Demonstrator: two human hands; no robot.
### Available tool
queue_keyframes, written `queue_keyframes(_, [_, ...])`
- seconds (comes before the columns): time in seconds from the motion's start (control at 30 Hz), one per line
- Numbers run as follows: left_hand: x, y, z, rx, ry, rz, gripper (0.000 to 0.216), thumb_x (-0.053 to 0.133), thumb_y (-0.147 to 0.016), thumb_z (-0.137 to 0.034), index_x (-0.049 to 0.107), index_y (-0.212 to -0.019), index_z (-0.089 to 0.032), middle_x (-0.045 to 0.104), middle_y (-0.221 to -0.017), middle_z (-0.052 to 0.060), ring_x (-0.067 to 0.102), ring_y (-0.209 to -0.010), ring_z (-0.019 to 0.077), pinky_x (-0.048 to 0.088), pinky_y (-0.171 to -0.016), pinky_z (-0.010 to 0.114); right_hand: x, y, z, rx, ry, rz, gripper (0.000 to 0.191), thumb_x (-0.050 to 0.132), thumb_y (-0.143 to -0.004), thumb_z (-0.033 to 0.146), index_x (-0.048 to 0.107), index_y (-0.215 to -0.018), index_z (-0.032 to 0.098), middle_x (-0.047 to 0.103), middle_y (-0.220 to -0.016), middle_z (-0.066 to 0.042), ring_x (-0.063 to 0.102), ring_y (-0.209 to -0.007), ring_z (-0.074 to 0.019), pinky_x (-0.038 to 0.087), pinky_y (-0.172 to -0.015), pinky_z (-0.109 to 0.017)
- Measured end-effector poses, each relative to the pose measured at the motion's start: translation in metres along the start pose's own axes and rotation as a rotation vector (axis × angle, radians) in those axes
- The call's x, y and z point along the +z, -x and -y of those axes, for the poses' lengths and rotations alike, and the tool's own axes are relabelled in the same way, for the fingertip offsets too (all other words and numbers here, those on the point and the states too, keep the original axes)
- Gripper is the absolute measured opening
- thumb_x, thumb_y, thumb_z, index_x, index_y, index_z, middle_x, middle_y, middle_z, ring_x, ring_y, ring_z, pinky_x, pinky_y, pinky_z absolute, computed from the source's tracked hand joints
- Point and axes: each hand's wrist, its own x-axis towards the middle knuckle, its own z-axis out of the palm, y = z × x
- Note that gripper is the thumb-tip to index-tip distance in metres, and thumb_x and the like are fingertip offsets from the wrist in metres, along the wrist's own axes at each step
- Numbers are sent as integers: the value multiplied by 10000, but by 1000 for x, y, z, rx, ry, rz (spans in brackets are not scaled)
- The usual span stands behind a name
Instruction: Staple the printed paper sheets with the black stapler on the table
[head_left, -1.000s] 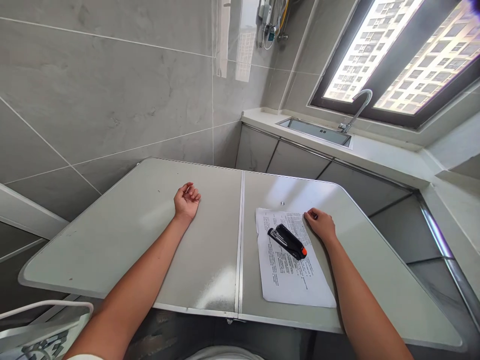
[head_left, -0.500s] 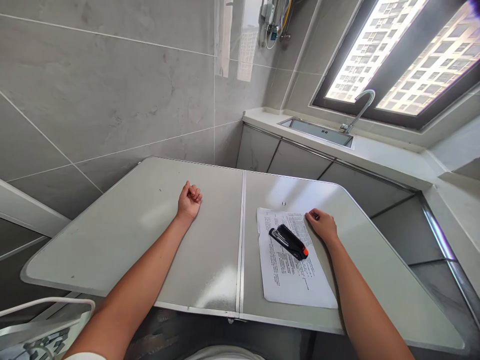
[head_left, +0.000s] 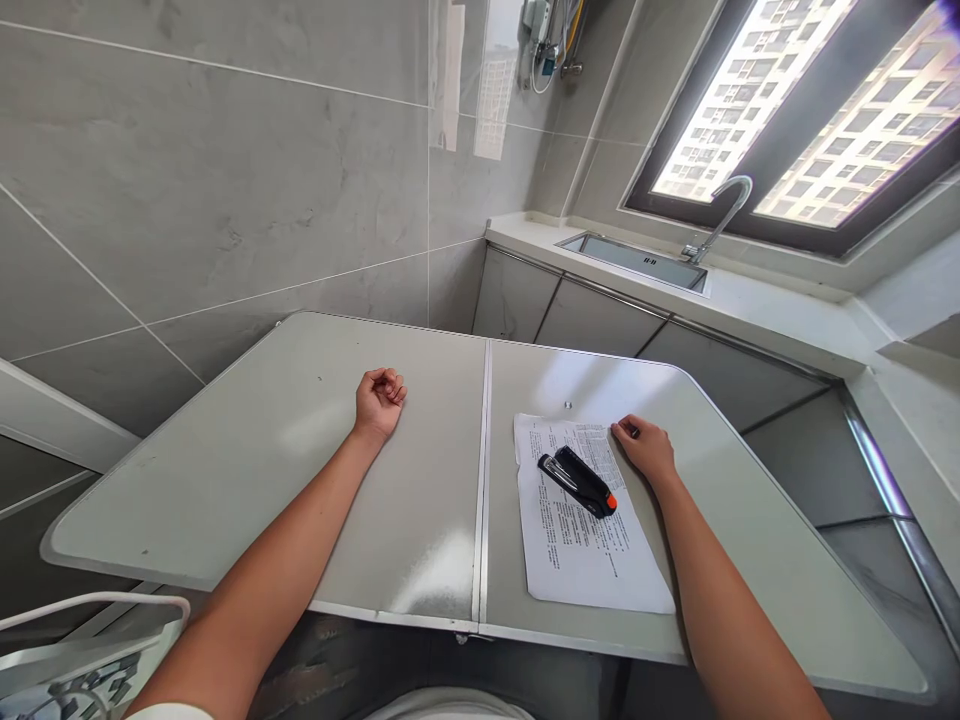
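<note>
On the left half of the folding table, my left hand [head_left: 380, 402] rests palm up, its fingers and thumb curled into a loose fist with nothing visible in it. My right hand [head_left: 645, 447] lies on the right half with curled fingers, thumb and fingertips at the upper right corner of a printed paper sheet [head_left: 577, 575]. A small dark patch shows between those fingers; I cannot tell whether it is an object or shadow. A black stapler [head_left: 590, 487] with an orange end lies slanted on the paper, apart from both hands.
The pale table [head_left: 247, 450] has a metal seam [head_left: 484, 480] down its middle. A small round bit [head_left: 568, 405] lies beyond the paper. Behind are a counter with a sink [head_left: 637, 262] and a faucet [head_left: 724, 215]. A white rack [head_left: 97, 600] stands at lower left.
My left thumb, which stuck up before, is now folded in toward the curled fingers. My right hand, the paper and the stapler have stayed in place.
</note>
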Motion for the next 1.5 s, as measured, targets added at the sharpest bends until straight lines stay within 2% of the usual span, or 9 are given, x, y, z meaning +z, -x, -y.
queue_keyframes(0.33, [-1,-1,0,-3,24,-24,197,626,-784,-202,583,-595,-165,389,-536,-26,389,-459,80,301,-443,237,0,0,-1,4,1,7,327,542,-844,537,653,-770,239,686,-746,-22,588,-730,-210,351,-620,-297])
queue_keyframes(0.5, [1,1,0,-5,32,-15,241,613,-792,-198,543,-562,-172,393,-548,-18,391,-463,83,304,-446,237,-1,1,1,-4,-6,-5,327,541,-832,537,652,-767,236,684,-743,-26,584,-715,-208,344,-607,-296])
queue_keyframes(0.73, [-3,0,4,5,-55,13,108,601,-742,-140,694,-692,-159,407,-553,-12,411,-471,94,322,-447,233,-3,2,4,-10,-18,-7,334,542,-826,545,650,-755,237,679,-721,-30,584,-702,-214,365,-624,-306])
queue_keyframes(0.93, [-4,2,7,-20,-97,100,173,595,-732,-168,756,-781,-128,444,-566,10,457,-503,113,351,-457,234,-11,10,15,-157,-154,-13,359,557,-849,551,635,-750,216,615,-644,-13,525,-630,-178,421,-711,-330])
queue_keyframes(1.1, [-2,4,8,-25,-103,78,134,645,-814,-227,746,-777,-145,455,-565,7,477,-498,111,365,-460,234,-28,23,38,-258,-245,239,489,550,-886,677,650,-776,212,591,-649,-15,472,-624,-172,408,-654,-320])
queue_keyframes(1.27, [0,5,9,6,-134,61,183,749,-849,-267,695,-703,-170,448,-541,-13,467,-479,90,364,-450,215,-51,39,62,-384,-551,790,570,549,-872,759,624,-842,194,585,-787,-40,503,-724,-184,436,-665,-307])
queue_keyframes(1.33, [1,6,9,17,-149,73,251,772,-858,-304,671,-670,-172,457,-543,-12,467,-478,87,368,-451,216,-55,43,66,-436,-611,956,611,584,-821,802,621,-894,197,564,-804,-31,493,-722,-178,440,-659,-302])
queue_keyframes(1.4, [2,7,9,19,-162,93,296,781,-864,-329,655,-649,-170,462,-548,-9,465,-480,86,367,-450,218,-54,48,68,-474,-623,1018,653,623,-771,829,626,-968,207,570,-847,-33,509,-748,-187,459,-676,-308])
queue_keyframes(1.5, [3,7,9,14,-180,111,301,779,-869,-332,656,-651,-165,461,-553,-9,462,-483,85,359,-446,219,-45,54,73,-505,-522,967,654,706,-765,742,640,-1167,230,625,-990,-65,575,-877,-240,508,-763,-341])
